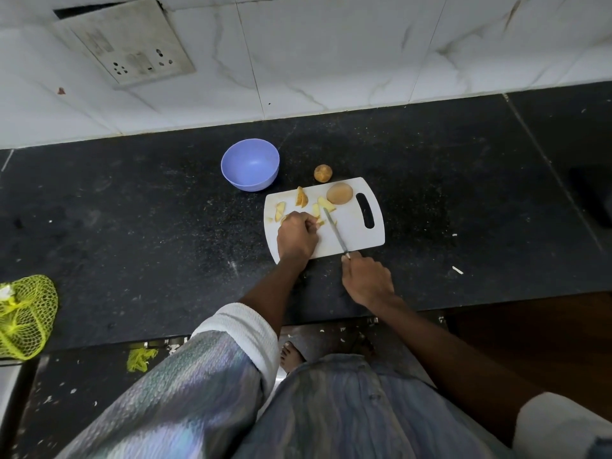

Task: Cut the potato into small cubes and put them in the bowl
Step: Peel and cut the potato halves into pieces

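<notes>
A white cutting board (356,235) lies on the black counter. Several yellow potato wedges (301,197) are scattered on its left half, and a half potato (339,193) sits near the handle slot. My left hand (297,238) is curled over small potato pieces (319,222) at the board's left, pinching them. My right hand (366,279) grips the handle of a knife (335,230), whose blade lies slanted across the board beside those pieces. A purple bowl (250,164), with nothing visible in it, stands behind the board to the left.
A small whole potato (323,173) rests on the black counter (149,226) just behind the board. A yellow mesh bag (25,316) lies at the counter's front left edge. A white tiled wall with a socket plate (129,44) rises behind.
</notes>
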